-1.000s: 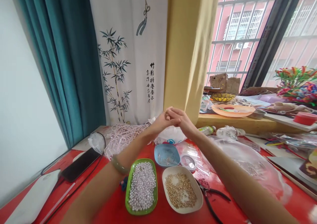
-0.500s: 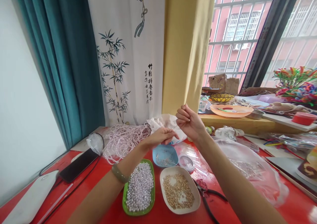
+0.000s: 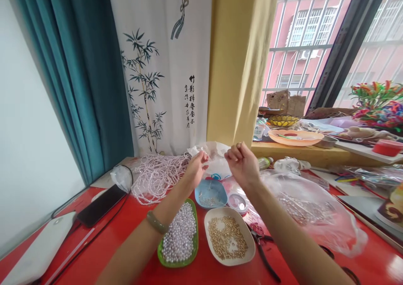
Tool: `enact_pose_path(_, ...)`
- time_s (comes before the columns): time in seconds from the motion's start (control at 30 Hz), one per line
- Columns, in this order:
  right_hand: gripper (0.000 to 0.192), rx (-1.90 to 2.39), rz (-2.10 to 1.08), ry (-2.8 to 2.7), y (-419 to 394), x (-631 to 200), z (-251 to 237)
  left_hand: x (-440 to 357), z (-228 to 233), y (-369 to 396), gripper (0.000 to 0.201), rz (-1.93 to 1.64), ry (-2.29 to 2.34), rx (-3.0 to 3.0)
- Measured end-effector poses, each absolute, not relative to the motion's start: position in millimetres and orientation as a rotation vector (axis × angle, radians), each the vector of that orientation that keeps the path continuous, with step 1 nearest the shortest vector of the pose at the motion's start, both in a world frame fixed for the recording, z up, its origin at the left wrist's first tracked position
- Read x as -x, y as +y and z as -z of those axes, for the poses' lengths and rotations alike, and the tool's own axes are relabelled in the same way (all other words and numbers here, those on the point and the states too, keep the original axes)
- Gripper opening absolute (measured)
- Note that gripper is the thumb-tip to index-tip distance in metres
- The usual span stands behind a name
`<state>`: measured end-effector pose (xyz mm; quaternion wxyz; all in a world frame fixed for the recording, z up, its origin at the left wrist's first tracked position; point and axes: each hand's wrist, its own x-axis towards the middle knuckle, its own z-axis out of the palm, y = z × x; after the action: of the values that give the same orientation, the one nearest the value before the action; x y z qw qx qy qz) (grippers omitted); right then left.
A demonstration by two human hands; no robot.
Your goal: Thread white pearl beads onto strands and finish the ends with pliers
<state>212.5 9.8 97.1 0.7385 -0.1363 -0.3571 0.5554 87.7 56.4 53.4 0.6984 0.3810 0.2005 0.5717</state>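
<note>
Both hands are raised over the back of the red table, apart from each other. My left hand (image 3: 197, 167) is closed in a pinch above the blue dish (image 3: 199, 201), which holds small clear pieces. Level with it on the right, my right hand (image 3: 243, 164) is curled with thumb against fingers. Whatever either hand grips is too fine to make out. Below are a green tray (image 3: 195, 251) of silvery-lilac pearl beads (image 3: 180, 236) and a cream dish (image 3: 252, 251) of gold beads (image 3: 220, 236). A roll of clear line or tape (image 3: 237, 203) lies beside the blue dish.
Strung pearl strands (image 3: 160, 178) are heaped at the back left, near a black phone (image 3: 102, 205) and cable. Black-handled pliers (image 3: 266, 255) lie right of the cream dish. A clear plastic bag (image 3: 333, 230) spreads under my right forearm. An orange plate (image 3: 296, 139) stands on the sill.
My left hand has turned upward and moved left, away from my right hand, its fingers now pinched. My right hand has lowered slightly in view. The camera view has shifted a little.
</note>
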Motion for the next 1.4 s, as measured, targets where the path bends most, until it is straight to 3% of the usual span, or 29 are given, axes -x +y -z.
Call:
enact_pose_path(0.23,0.033,0.582,-1.073,-1.051,22,-187,-36,-88,-68,59,0.036,-1.235,0.223,-0.475)
enact_pose_path(0.33,0.028,0.859,-1.107,-1.148,32,-206,-40,-79,-66,61,0.037,-1.233,0.193,-0.454)
enact_pose_path(0.5,0.024,1.105,-0.707,-1.320,33,-214,-58,-80,-58,65,0.032,-1.260,0.230,-0.710)
enact_pose_path(0.67,0.024,1.117,-1.273,-1.484,22,-173,-39,-95,-47,70,0.025,-1.464,0.340,-1.035)
enact_pose_path(0.8,0.030,1.128,-1.327,-1.362,18,-169,-26,-81,-36,78,0.025,-1.582,0.943,-1.739)
enact_pose_path(0.93,0.034,1.111,-1.325,-1.167,25,-187,-25,-67,-29,71,0.022,-0.961,1.629,-2.488)
enact_pose_path(1.07,0.041,1.081,-1.211,-1.012,32,-186,-18,-81,-25,50,0.023,-0.463,1.692,-2.711)
enact_pose_path(1.13,0.041,1.057,-1.159,-0.945,34,-176,-13,-94,-22,45,0.022,-0.514,1.708,-2.618)
enact_pose_path(1.27,0.035,1.108,-0.991,-0.988,44,-167,-5,-116,-12,47,0.026,-1.040,1.641,-2.275)
enact_pose_path(1.4,0.035,1.178,-0.897,-1.161,70,-186,-8,-124,-10,43,0.037,-1.150,1.505,-2.531)
